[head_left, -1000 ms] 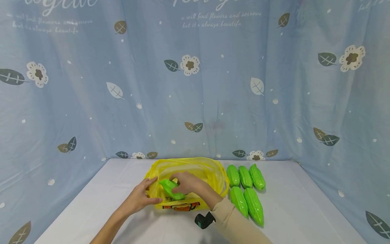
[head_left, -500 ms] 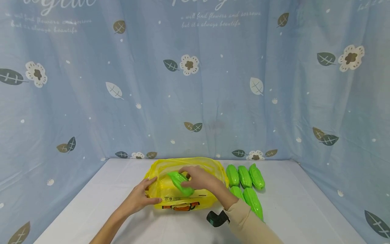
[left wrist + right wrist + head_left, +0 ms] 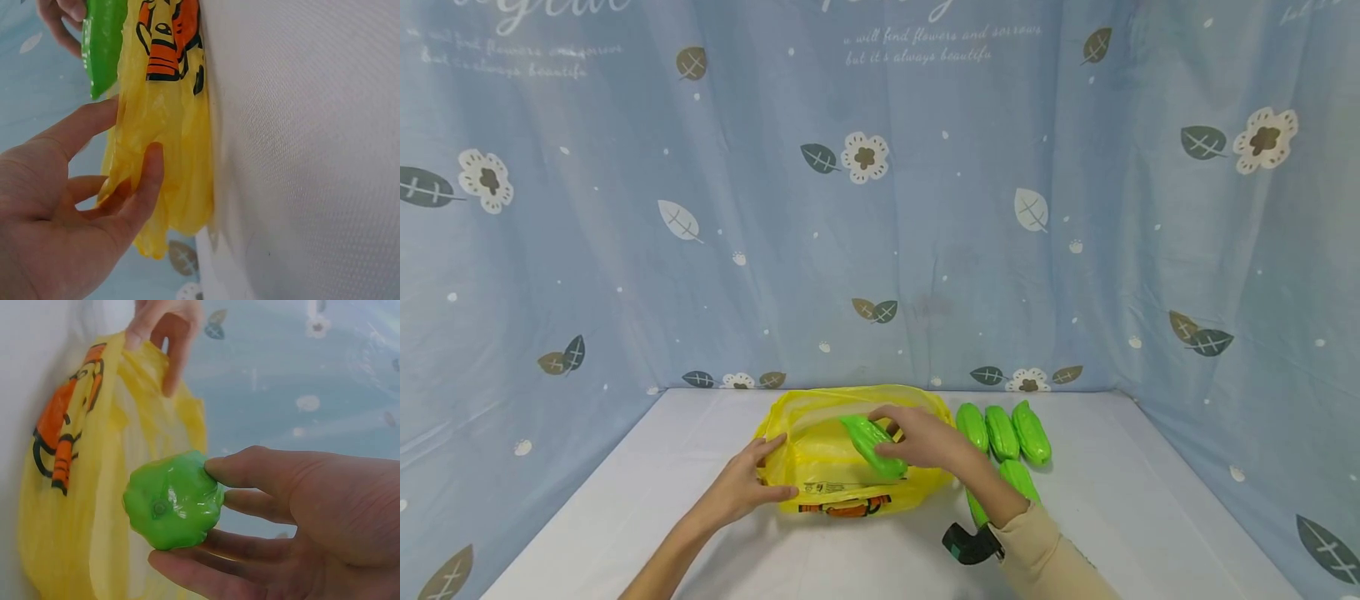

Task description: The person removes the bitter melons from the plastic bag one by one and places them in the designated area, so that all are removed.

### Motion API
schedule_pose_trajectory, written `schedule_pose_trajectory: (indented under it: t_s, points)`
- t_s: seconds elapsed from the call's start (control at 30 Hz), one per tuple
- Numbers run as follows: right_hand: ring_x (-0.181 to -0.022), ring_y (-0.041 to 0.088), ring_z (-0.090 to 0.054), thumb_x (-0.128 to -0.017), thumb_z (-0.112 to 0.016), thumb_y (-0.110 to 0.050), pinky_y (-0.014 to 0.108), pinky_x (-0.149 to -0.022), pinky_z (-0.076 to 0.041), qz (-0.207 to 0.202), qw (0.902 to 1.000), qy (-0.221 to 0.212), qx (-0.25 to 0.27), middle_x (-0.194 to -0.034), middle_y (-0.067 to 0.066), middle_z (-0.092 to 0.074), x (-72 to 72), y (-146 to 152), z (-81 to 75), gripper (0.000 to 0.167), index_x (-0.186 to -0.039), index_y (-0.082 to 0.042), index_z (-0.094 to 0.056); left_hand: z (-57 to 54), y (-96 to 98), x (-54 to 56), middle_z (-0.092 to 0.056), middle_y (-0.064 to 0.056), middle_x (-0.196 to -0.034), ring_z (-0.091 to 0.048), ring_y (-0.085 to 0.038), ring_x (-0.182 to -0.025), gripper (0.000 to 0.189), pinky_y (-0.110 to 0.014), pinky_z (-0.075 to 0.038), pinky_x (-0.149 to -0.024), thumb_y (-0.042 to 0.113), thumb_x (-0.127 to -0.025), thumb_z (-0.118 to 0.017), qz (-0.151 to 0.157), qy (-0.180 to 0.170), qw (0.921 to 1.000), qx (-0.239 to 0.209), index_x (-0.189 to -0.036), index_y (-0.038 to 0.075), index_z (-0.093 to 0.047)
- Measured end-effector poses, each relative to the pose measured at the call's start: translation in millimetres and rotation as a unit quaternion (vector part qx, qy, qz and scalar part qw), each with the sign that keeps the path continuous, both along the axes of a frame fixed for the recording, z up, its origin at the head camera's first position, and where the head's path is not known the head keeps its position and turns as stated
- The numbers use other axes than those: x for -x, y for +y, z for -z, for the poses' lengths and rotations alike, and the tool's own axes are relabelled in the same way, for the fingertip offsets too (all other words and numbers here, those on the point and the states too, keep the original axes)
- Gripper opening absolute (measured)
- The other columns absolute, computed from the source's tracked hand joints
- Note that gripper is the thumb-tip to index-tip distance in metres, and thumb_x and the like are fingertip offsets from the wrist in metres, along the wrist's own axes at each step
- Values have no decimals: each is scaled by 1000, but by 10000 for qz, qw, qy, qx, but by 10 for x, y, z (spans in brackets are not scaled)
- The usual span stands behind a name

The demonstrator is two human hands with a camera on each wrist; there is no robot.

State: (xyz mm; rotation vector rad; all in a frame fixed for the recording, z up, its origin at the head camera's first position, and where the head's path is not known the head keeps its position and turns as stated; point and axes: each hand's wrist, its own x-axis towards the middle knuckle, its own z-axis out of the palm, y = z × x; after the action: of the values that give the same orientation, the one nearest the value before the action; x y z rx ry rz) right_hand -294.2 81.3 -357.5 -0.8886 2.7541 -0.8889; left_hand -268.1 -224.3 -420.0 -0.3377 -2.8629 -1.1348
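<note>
A yellow plastic bag (image 3: 917, 493) with an orange cartoon print lies on the white table, its mouth spread. My left hand (image 3: 741, 483) holds the bag's left side; in the left wrist view its thumb (image 3: 152, 169) lies against the printed face. Over the bag's mouth, my right hand (image 3: 925, 437) grips a glossy green ridged toy vegetable (image 3: 874, 450), pointed at one end. Seen from the right wrist, the green toy's blunt, lobed end (image 3: 169, 503) sits between thumb and fingers.
Several matching green toys (image 3: 1032, 435) lie in two rows right of the bag, the nearer ones partly behind my right forearm. A black wrist camera (image 3: 970, 546) is on that arm. A blue patterned curtain (image 3: 880, 250) surrounds the table (image 3: 1150, 517).
My right hand has lifted the green toy from within the bag's mouth and moved it right and slightly up. The left hand stays at the bag's left side.
</note>
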Motion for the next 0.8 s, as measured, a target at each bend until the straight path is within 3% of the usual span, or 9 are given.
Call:
schedule_pose_trajectory:
  t_s: [0.37,0.6,0.8]
  points:
    - [-103,28,-66,-94,-66,-25,34,-74,-56,272,9989,-255,296,-121,16,-65,-99,347,-70,49,-140,-15,-52,0,1,1,-39,-31,-149,-55,-38,-118,89,-48,-50,-94,29,-74,-86,56,13,10000,-42,-147,1,-43]
    - [-103,29,-66,-95,-65,-22,40,-81,-56,254,9990,-45,359,-121,16,-65,-137,559,-87,49,-141,-11,-51,17,4,24,-51,-23,-140,-56,-34,-115,89,-46,-49,-94,28,-72,-86,45,142,9999,-6,-146,1,-45]
    - [-104,29,-65,-95,-66,-24,38,-81,-56,341,9990,53,286,-121,14,-66,-194,700,-81,50,-140,-10,-51,17,6,26,-47,-25,-144,-56,-34,-115,89,-47,-49,-94,29,-72,-86,38,113,9999,-10,-146,1,-44]
